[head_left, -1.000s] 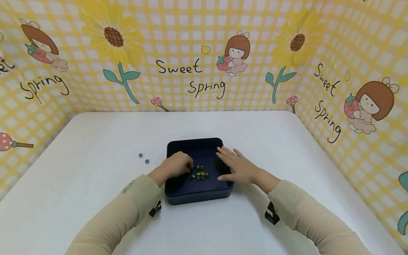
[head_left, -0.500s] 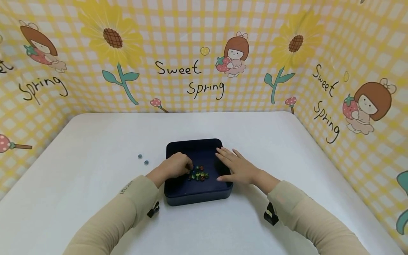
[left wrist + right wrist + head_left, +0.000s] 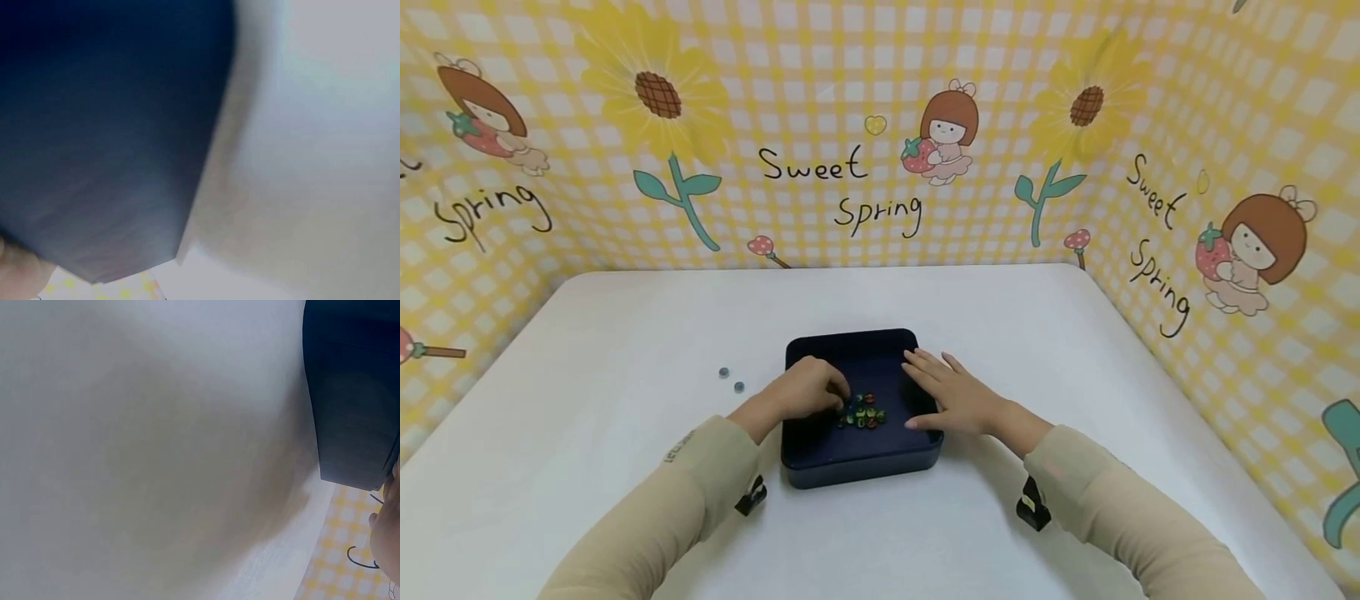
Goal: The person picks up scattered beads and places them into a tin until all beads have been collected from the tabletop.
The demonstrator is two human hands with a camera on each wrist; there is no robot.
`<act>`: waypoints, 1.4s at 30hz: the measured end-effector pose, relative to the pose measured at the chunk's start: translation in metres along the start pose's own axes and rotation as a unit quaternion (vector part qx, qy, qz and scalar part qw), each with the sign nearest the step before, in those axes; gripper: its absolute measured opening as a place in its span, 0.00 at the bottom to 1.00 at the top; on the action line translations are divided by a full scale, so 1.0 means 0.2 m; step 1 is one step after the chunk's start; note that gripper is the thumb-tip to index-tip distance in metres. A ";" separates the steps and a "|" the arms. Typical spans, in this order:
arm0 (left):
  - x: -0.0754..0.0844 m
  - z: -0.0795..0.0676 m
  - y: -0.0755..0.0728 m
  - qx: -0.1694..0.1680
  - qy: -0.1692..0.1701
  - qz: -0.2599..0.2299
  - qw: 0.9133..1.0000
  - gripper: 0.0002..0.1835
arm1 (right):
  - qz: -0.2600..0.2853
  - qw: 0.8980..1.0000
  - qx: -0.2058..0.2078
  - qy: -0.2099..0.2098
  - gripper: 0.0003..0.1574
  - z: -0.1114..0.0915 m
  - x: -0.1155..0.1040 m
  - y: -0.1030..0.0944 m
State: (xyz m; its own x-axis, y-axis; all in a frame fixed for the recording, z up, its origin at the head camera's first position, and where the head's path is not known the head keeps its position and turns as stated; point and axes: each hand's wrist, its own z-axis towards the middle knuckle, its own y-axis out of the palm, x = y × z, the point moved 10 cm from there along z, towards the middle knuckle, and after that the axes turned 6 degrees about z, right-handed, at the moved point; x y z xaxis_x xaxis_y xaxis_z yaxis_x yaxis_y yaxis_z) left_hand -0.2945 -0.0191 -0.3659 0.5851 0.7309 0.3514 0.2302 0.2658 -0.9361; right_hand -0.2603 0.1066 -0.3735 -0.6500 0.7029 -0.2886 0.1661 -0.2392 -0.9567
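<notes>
A dark blue square tray (image 3: pixel 865 477) sits on the white table, with several green, yellow, red and blue glass marbles (image 3: pixel 862 413) bunched on its floor. My left hand (image 3: pixel 805 390) reaches over the left rim, fingers bent down at the left side of the marbles; whether it holds one I cannot tell. My right hand (image 3: pixel 958 396) lies over the right rim with its fingers spread and holds no marble. In the left wrist view, the tray's side (image 3: pixel 112 175) fills much of the picture, a bit of hand at lower left. The right wrist view has the tray's corner (image 3: pixel 353 412) at upper right.
Two small clear bluish round pieces (image 3: pixel 732 380) lie on the white table (image 3: pixel 647 333), left of the tray. A yellow checked cloth wall (image 3: pixel 820 100) with printed flowers and lettering stands round the table's back and sides.
The whole head view has shifted slightly. My left thumb and fingers look a little more parted beside the marbles. My right hand keeps its place on the tray's rim.
</notes>
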 end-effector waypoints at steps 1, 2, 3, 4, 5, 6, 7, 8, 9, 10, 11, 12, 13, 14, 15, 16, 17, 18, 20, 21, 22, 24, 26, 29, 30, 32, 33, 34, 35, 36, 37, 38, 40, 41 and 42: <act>0.00 0.00 -0.02 0.006 0.004 -0.009 1.000 0.06 | -0.001 1.000 -0.001 0.001 0.57 0.00 0.00 0.00; -0.01 -0.01 -0.04 0.012 0.003 -0.019 1.000 0.07 | -0.002 1.000 -0.002 0.001 0.57 0.00 0.00 0.00; -0.02 -0.01 -0.06 0.021 0.005 -0.031 0.999 0.07 | -0.002 1.000 -0.003 0.000 0.57 0.00 0.00 0.00; -0.03 -0.02 -0.09 0.033 0.005 -0.040 0.999 0.08 | -0.001 1.000 -0.003 0.000 0.57 0.00 0.00 0.00; -0.04 -0.03 -0.12 0.046 0.003 -0.047 0.998 0.08 | -0.002 1.000 -0.004 0.000 0.57 0.00 0.00 0.00; -0.06 -0.04 -0.15 0.060 -0.001 -0.056 0.997 0.09 | 0.000 1.000 -0.004 0.000 0.57 0.00 0.00 0.00; -0.09 -0.05 -0.19 0.073 -0.009 -0.065 0.995 0.09 | 0.002 1.000 -0.005 0.001 0.57 0.00 0.00 0.00; -0.12 -0.06 -0.21 0.088 -0.019 -0.072 0.993 0.10 | 0.002 1.000 -0.004 0.000 0.57 0.00 0.00 0.00; -0.15 -0.08 -0.24 0.101 -0.029 -0.079 0.991 0.10 | 0.002 1.000 -0.003 0.000 0.56 0.00 0.00 0.00; -0.18 -0.09 -0.27 0.114 -0.040 -0.086 0.989 0.11 | 0.002 1.000 -0.003 0.000 0.56 0.00 0.00 0.00; -0.21 -0.11 -0.29 0.125 -0.052 -0.094 0.986 0.11 | 0.000 1.000 -0.003 -0.001 0.56 0.00 0.00 0.00; -0.24 -0.13 -0.31 0.136 -0.060 -0.099 0.984 0.11 | 0.000 1.000 -0.003 -0.001 0.57 0.00 0.00 0.00; -0.27 -0.15 -0.33 0.147 -0.067 -0.101 0.982 0.12 | -0.001 1.000 -0.003 -0.001 0.57 0.01 0.00 0.00; -0.30 -0.17 -0.35 0.158 -0.074 -0.103 0.979 0.12 | -0.003 1.000 -0.005 -0.001 0.57 0.01 0.00 0.01; -0.33 -0.19 -0.36 0.167 -0.080 -0.106 0.977 0.13 | -0.004 1.000 -0.006 0.000 0.57 0.01 0.00 0.01; -0.35 -0.22 -0.38 0.177 -0.085 -0.108 0.974 0.13 | -0.003 1.000 -0.007 0.001 0.57 0.01 0.00 0.01; -0.38 -0.24 -0.39 0.186 -0.093 -0.108 0.972 0.14 | -0.002 1.000 -0.007 0.003 0.57 0.02 0.00 0.01; -0.41 -0.26 -0.40 0.193 -0.101 -0.112 0.970 0.16 | -0.002 1.000 -0.008 0.004 0.57 0.02 0.00 0.01; -0.52 -0.29 -0.40 0.208 -0.126 -0.125 0.962 0.17 | -0.002 1.000 -0.008 0.005 0.57 0.02 0.00 0.01; -0.55 -0.31 -0.41 0.211 -0.134 -0.130 0.959 0.18 | 0.000 1.000 -0.007 0.005 0.56 0.02 0.00 0.00; -0.58 -0.33 -0.41 0.214 -0.143 -0.133 0.957 0.19 | 0.000 1.000 -0.006 0.005 0.56 0.02 0.00 0.00; -0.63 -0.36 -0.40 0.213 -0.160 -0.142 0.953 0.21 | -0.003 1.000 -0.006 0.006 0.57 0.02 0.00 0.00; -0.66 -0.38 -0.39 0.208 -0.170 -0.142 0.953 0.21 | -0.004 1.000 -0.006 0.007 0.57 0.01 0.00 0.00; -0.71 -0.41 -0.37 0.203 -0.201 -0.132 0.949 0.22 | -0.007 1.000 -0.008 0.010 0.57 0.01 0.01 0.01; -0.73 -0.42 -0.37 0.200 -0.208 -0.130 0.949 0.22 | -0.006 1.000 -0.007 0.010 0.57 0.01 0.01 0.01; -0.76 -0.43 -0.35 0.194 -0.220 -0.123 0.948 0.20 | -0.004 1.000 -0.006 0.009 0.57 0.01 0.01 0.01; -0.77 -0.44 -0.34 0.189 -0.224 -0.121 0.948 0.20 | -0.004 1.000 -0.006 0.008 0.57 0.00 0.01 0.01; -0.79 -0.44 -0.34 0.183 -0.228 -0.116 0.949 0.19 | -0.003 1.000 -0.005 0.007 0.57 0.00 0.01 0.01; -0.79 -0.44 -0.33 0.175 -0.225 -0.115 0.952 0.19 | -0.002 1.000 -0.003 0.005 0.57 0.00 0.01 0.00; -0.78 -0.45 -0.33 0.168 -0.223 -0.111 0.954 0.19 | -0.002 1.000 -0.002 0.004 0.57 0.00 0.01 0.00; -0.79 -0.45 -0.32 0.162 -0.227 -0.108 0.954 0.18 | -0.002 1.000 -0.002 0.004 0.57 0.00 0.01 0.00; -0.80 -0.45 -0.32 0.156 -0.230 -0.104 0.955 0.17 | -0.001 1.000 -0.001 0.003 0.57 0.00 0.00 0.00; -0.82 -0.45 -0.31 0.149 -0.235 -0.098 0.956 0.17 | -0.001 1.000 -0.001 0.003 0.57 0.00 0.00 0.00; -0.83 -0.45 -0.30 0.146 -0.237 -0.096 0.956 0.16 | -0.001 1.000 0.000 0.002 0.57 0.01 0.00 0.00; -0.83 -0.45 -0.29 0.143 -0.239 -0.094 0.956 0.16 | -0.001 1.000 0.000 0.002 0.57 0.01 0.00 0.00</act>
State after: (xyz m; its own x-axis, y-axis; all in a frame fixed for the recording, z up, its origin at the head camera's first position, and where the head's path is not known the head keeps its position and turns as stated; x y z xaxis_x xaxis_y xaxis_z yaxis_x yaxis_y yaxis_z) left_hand -0.3351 -0.2136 -0.3685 0.1170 0.8388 0.5318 0.0336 0.5318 -0.8462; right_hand -0.2614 0.1056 -0.3743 -0.6474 0.7064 -0.2861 0.1642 -0.2373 -0.9575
